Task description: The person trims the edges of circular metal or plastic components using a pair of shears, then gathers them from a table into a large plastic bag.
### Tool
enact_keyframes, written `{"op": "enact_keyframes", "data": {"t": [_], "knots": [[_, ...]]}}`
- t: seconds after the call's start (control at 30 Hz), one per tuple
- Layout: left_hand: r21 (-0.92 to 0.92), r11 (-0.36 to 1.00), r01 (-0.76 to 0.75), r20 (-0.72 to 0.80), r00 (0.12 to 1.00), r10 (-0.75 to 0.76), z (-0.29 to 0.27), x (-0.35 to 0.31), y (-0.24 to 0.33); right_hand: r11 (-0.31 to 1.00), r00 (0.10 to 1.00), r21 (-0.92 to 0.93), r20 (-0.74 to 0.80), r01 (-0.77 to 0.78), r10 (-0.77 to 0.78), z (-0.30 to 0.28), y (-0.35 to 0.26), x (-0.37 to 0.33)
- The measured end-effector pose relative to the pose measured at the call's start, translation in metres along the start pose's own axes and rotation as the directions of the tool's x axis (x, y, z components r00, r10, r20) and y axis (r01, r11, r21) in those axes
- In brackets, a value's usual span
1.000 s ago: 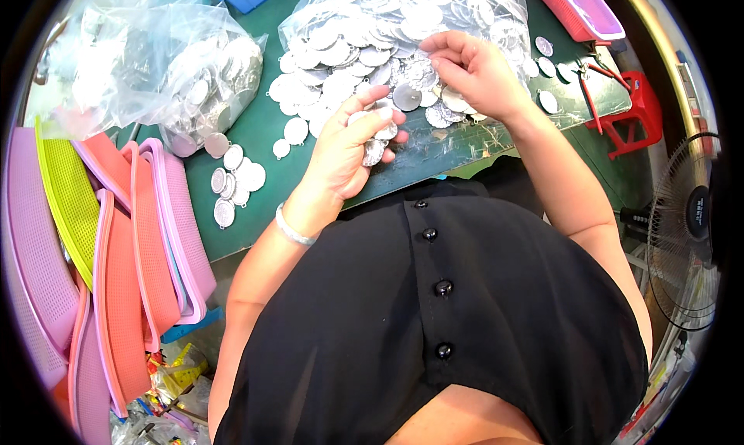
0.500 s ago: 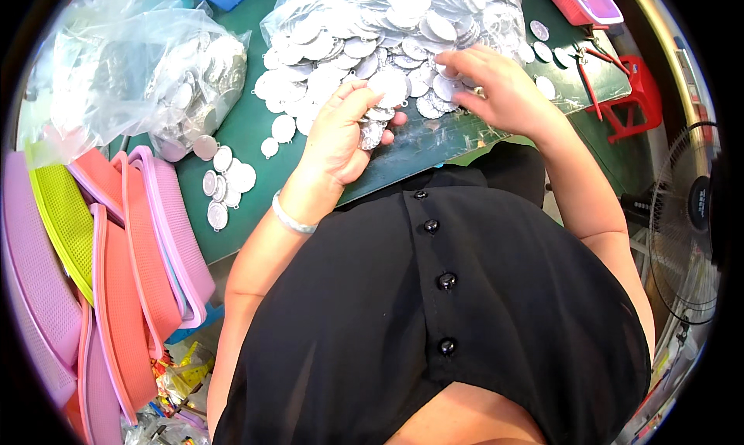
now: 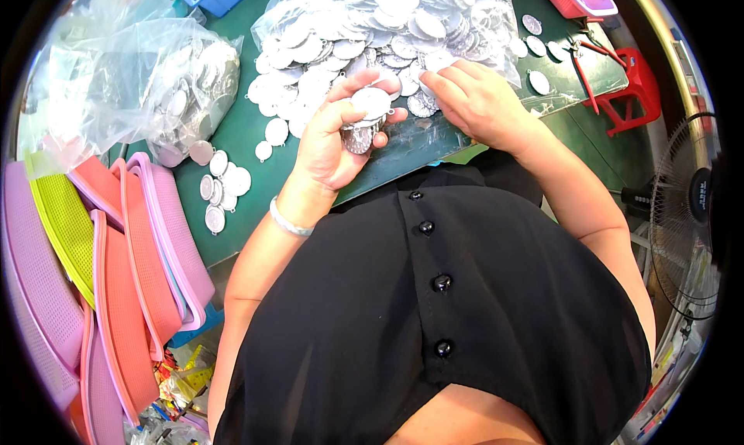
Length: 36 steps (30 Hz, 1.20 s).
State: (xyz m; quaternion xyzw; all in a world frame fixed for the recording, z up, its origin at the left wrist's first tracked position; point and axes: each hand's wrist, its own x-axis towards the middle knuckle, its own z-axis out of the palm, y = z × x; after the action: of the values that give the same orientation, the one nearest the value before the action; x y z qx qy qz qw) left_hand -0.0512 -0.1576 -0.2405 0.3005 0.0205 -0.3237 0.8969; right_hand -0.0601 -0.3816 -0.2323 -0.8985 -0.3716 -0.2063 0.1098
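Several flat silver medallions (image 3: pixel 372 102) with small loops at their rims lie stacked in my left hand (image 3: pixel 329 146), its thumb on top and its fingers curled round them. My right hand (image 3: pixel 484 108) is at the near edge of a big heap of the same medallions (image 3: pixel 310 77), which spills from a clear plastic bag (image 3: pixel 496 26). Its fingers are drawn together and point down and left; what is between them is hidden. One pale medallion (image 3: pixel 439 60) shows right beside these fingertips.
The green table (image 3: pixel 256 127) also bears a second bag of medallions (image 3: pixel 194 96) and a small loose group (image 3: pixel 218 193). Plastic baskets (image 3: pixel 124 290) stand stacked at left. Red-handled pliers (image 3: pixel 587 77) lie at the right edge, near a red stool (image 3: pixel 635 92) and a fan (image 3: pixel 686 212).
My left hand has drawn slightly left with its medallions, fingers loosened a little. My right hand has moved slightly left and down, and its spread fingers have closed together.
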Motion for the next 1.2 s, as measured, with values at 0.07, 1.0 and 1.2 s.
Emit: {"op": "enact_keyframes", "data": {"t": [0.07,1.0,1.2], "knots": [[-0.008,0.999,0.036,-0.001,0.999,-0.036,-0.003,0.0,-0.001,1.0,0.999,0.001,-0.041,-0.01,0.01,0.003,0.001,-0.002],[0.297,0.951,0.082,-0.105,0.993,-0.053,0.009,0.006,-0.008,-0.001,0.688,0.857,0.414,-0.516,0.596,-0.013,-0.001,0.017],[0.26,0.961,0.095,-0.095,0.993,-0.073,0.012,0.009,-0.008,-0.032,0.713,0.859,0.445,-0.512,0.542,-0.011,-0.008,0.02]]}}
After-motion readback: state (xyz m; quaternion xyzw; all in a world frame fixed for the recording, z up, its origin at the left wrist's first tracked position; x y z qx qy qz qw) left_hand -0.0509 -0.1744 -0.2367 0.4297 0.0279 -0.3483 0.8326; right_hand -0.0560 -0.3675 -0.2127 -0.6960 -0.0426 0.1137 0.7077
